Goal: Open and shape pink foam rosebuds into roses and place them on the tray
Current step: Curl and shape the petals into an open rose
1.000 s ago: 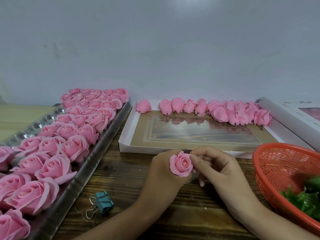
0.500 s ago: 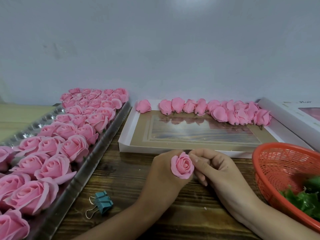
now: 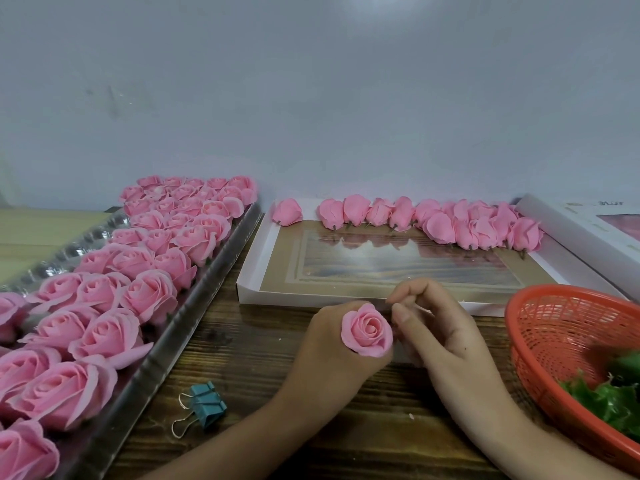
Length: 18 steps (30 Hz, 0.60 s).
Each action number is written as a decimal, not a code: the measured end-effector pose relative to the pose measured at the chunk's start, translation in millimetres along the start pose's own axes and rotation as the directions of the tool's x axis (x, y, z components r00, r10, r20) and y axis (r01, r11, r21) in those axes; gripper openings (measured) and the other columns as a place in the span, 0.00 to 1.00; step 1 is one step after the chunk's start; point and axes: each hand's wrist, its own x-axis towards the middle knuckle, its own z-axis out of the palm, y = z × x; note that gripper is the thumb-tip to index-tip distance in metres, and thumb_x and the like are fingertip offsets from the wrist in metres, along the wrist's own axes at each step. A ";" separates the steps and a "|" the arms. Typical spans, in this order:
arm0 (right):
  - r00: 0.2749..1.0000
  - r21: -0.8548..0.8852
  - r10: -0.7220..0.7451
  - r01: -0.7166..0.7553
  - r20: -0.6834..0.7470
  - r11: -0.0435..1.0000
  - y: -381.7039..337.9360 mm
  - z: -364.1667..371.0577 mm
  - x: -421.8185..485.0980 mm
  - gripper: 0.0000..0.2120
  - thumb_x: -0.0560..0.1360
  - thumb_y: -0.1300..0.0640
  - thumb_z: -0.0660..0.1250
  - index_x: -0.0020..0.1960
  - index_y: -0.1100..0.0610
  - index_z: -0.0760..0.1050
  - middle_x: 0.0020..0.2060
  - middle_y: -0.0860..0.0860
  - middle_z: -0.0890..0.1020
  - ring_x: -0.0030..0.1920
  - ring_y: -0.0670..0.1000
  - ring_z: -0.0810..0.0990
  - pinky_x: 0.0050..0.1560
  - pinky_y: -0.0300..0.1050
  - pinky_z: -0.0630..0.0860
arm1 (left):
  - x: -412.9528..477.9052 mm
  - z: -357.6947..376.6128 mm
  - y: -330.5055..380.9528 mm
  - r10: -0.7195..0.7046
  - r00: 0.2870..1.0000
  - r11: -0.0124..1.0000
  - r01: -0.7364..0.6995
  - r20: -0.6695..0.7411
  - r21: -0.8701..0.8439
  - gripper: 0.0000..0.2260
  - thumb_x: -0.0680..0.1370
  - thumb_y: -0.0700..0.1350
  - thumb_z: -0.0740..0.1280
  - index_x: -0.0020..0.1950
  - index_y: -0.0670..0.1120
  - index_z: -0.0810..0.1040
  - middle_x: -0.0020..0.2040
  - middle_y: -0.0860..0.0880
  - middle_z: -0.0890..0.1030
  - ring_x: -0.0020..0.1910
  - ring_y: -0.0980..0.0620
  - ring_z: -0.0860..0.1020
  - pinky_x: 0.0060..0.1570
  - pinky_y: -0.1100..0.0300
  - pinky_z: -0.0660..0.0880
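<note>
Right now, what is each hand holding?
Left hand: grips the rose.
Right hand: fingers curled at the rose's edge; whether it pinches a petal cannot be told.

Free tabletop (image 3: 259, 358) between tray (image 3: 211, 275) and basket (image 3: 554, 327)

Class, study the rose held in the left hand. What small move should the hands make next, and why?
Probably the right hand should fold one more outer petal of the rose outward while the left hand holds it. Its fingertips sit at the rose's right edge, and the bloom looks tighter than the opened roses on the tray.
</note>
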 end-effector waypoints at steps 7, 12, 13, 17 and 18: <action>0.996 -0.028 -0.087 0.088 0.032 0.996 -4.3 4.3 0.3 0.02 0.74 0.56 0.67 0.44 0.50 0.78 0.33 0.45 0.76 0.35 0.58 0.70 0.36 0.44 0.69 | -0.2 -2.3 5.2 -0.046 0.998 0.999 0.047 0.039 -0.026 0.18 0.70 0.38 0.73 0.33 0.58 0.69 0.28 0.60 0.73 0.31 0.60 0.74 0.33 0.74 0.67; 0.996 -0.085 -0.078 0.081 0.038 0.993 -4.8 2.9 0.8 0.03 0.73 0.54 0.69 0.43 0.47 0.79 0.33 0.47 0.77 0.36 0.60 0.72 0.36 0.50 0.70 | 2.3 -3.1 8.0 -0.075 0.995 0.997 0.077 0.069 -0.026 0.11 0.70 0.37 0.73 0.35 0.50 0.75 0.32 0.57 0.73 0.30 0.60 0.72 0.34 0.74 0.67; 0.996 -0.092 -0.073 0.076 0.043 0.993 -4.8 2.7 1.0 0.03 0.73 0.54 0.68 0.42 0.47 0.79 0.33 0.47 0.77 0.36 0.59 0.72 0.36 0.49 0.70 | 2.7 -3.1 8.4 -0.080 0.994 0.996 0.082 0.069 -0.032 0.11 0.70 0.36 0.73 0.36 0.50 0.75 0.32 0.56 0.74 0.31 0.59 0.73 0.33 0.73 0.67; 0.998 -0.049 -0.044 0.046 0.034 0.998 -2.1 3.7 0.4 0.03 0.75 0.53 0.67 0.45 0.47 0.80 0.37 0.53 0.79 0.40 0.65 0.74 0.39 0.58 0.73 | 1.9 -2.5 6.7 -0.052 0.998 0.997 0.053 0.032 -0.049 0.17 0.70 0.38 0.73 0.34 0.58 0.71 0.28 0.59 0.74 0.32 0.60 0.75 0.32 0.73 0.67; 0.999 -0.031 -0.039 0.040 0.026 0.999 -1.7 3.5 -0.1 0.04 0.77 0.53 0.66 0.47 0.47 0.80 0.39 0.55 0.79 0.40 0.66 0.74 0.40 0.59 0.74 | 1.3 -1.9 5.5 -0.030 0.999 0.999 0.031 0.018 -0.045 0.19 0.69 0.38 0.74 0.32 0.58 0.69 0.26 0.60 0.73 0.31 0.62 0.74 0.31 0.75 0.67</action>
